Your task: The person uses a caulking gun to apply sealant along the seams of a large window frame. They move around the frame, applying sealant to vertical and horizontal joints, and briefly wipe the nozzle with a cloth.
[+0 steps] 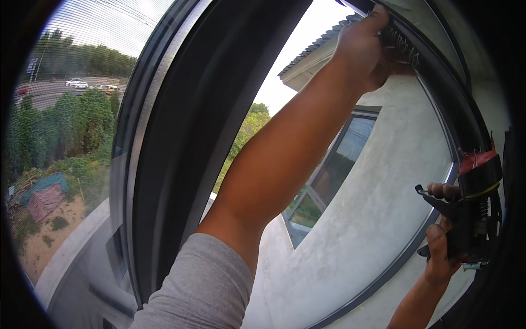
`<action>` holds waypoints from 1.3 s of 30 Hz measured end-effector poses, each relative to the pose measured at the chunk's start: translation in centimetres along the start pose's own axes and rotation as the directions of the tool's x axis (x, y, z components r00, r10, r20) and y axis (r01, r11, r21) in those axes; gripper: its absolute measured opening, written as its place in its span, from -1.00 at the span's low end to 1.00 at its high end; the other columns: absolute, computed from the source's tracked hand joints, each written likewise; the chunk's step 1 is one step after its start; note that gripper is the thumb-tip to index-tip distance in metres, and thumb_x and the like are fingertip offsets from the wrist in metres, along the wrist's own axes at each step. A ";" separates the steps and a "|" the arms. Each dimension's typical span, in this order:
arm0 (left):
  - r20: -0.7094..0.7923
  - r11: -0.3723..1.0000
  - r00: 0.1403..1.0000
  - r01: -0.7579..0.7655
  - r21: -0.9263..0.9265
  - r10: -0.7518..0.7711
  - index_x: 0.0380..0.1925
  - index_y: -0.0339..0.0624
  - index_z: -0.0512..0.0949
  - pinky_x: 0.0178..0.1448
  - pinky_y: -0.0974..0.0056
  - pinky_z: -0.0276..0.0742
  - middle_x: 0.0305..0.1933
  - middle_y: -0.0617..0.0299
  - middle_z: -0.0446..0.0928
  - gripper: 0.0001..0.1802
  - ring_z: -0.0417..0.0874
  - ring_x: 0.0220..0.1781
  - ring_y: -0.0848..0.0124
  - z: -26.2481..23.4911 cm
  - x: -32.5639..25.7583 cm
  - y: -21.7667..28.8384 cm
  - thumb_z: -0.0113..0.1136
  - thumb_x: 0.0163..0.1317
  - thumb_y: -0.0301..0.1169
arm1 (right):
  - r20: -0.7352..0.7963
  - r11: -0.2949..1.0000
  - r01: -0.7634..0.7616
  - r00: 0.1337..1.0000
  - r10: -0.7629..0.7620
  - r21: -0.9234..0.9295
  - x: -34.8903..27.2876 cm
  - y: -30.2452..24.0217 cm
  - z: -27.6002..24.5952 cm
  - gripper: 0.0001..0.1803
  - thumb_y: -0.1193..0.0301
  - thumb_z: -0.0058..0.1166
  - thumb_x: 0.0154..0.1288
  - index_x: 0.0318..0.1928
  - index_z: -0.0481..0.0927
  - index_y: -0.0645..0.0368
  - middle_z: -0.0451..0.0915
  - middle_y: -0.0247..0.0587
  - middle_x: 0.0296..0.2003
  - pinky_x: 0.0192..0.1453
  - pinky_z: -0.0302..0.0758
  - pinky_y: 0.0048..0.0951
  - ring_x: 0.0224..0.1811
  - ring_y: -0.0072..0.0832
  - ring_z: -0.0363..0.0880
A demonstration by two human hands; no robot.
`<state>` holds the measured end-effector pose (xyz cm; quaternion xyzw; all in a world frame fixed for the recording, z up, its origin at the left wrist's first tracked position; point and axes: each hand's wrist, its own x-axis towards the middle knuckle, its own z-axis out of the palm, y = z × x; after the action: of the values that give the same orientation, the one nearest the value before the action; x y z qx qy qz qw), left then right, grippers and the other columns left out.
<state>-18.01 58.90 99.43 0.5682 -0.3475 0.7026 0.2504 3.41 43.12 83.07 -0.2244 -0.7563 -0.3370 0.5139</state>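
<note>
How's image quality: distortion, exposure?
Head view: fisheye bows the right-hand frame into an arc; head view: sky looks blown out, sash near-black with little detail; head view: corners fall to black.

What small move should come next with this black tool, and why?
Probably a gentle squeeze of the right hand on the black handle: its fingers wrap the handle, while the raised left hand grips the long black barrel higher up. The barrel's far end is hard to make out, so this is tentative.
</note>
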 end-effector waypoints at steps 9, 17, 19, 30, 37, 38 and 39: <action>0.341 0.808 0.917 0.357 -0.469 -0.208 0.03 -0.15 0.54 0.10 -0.09 0.65 -0.13 0.08 0.67 -0.52 0.71 -0.11 0.19 -1.8 -0.4 1.7 -0.19 0.63 0.01 | 0.000 0.993 -0.061 0.998 0.061 0.100 -1.5 -1.0 -0.1 -0.41 0.38 0.15 0.19 0.23 0.39 0.31 0.54 -0.03 0.03 0.19 0.60 0.01 0.06 -0.27 0.59; 0.177 0.846 0.954 0.295 -0.445 -0.240 0.08 -0.39 0.52 0.24 -0.36 0.57 -0.10 -0.14 0.62 -0.47 0.72 0.02 -0.14 0.4 -3.0 1.2 -0.07 0.60 -0.05 | -0.089 0.990 -0.134 0.986 0.138 0.047 -4.1 -0.3 -0.8 -0.35 0.38 0.22 0.20 0.28 0.32 0.26 0.54 -0.10 -0.01 0.09 0.60 -0.15 -0.02 -0.37 0.59; 0.181 0.847 0.945 0.325 -0.420 -0.273 0.07 -0.36 0.53 0.22 -0.37 0.57 -0.09 -0.11 0.62 -0.49 0.71 -0.01 -0.11 0.6 -2.8 0.6 -0.10 0.60 -0.06 | -0.116 0.988 -0.144 0.982 0.149 0.050 -4.4 -0.1 -0.8 -0.37 0.38 0.21 0.22 0.27 0.33 0.26 0.54 -0.11 -0.03 0.08 0.60 -0.20 -0.04 -0.39 0.59; 0.274 0.738 0.857 0.516 -0.435 -0.438 0.05 -0.21 0.58 0.29 -0.23 0.44 -0.09 0.03 0.57 -0.47 0.61 0.02 0.05 3.5 -3.8 -3.6 -0.14 0.60 0.03 | -0.173 0.974 -0.226 0.958 0.229 0.032 -7.5 1.9 -3.2 -0.57 0.45 0.17 0.29 0.14 0.41 0.25 0.55 -0.23 -0.15 -0.02 0.51 -0.42 -0.15 -0.52 0.55; 0.248 0.671 0.826 0.558 -0.488 -0.506 -0.03 -0.31 0.53 0.14 -0.30 0.57 -0.11 -0.04 0.57 -0.55 0.65 -0.06 -0.04 6.9 -4.9 -7.4 -0.04 0.58 -0.08 | -0.165 0.987 -0.135 0.979 0.120 -0.082 -10.1 5.9 -7.3 -0.60 0.55 0.16 0.30 0.14 0.44 0.25 0.56 -0.29 -0.14 -0.04 0.50 -0.49 -0.14 -0.57 0.55; 0.257 0.669 0.816 0.574 -0.473 -0.518 0.00 -0.28 0.55 0.22 -0.28 0.52 -0.09 -0.01 0.57 -0.54 0.64 -0.01 -0.02 7.2 -5.2 -7.9 -0.06 0.59 -0.05 | -0.155 0.989 -0.124 0.982 0.110 -0.084 -10.8 6.9 -8.0 -0.61 0.55 0.16 0.31 0.13 0.45 0.24 0.57 -0.29 -0.15 -0.04 0.49 -0.49 -0.14 -0.58 0.54; 0.266 0.666 0.805 0.589 -0.458 -0.530 0.03 -0.25 0.57 0.29 -0.27 0.47 -0.07 0.01 0.56 -0.52 0.62 0.04 0.01 7.6 -5.4 -8.4 -0.08 0.59 -0.03 | -0.144 0.990 -0.113 0.985 0.100 -0.087 -11.4 8.0 -8.8 -0.62 0.56 0.16 0.31 0.12 0.45 0.24 0.57 -0.30 -0.15 -0.04 0.49 -0.49 -0.14 -0.59 0.54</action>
<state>-5.71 58.58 96.76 0.5954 -0.3454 0.4383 0.5780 18.65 42.10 76.83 -0.2646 -0.6886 -0.3593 0.5715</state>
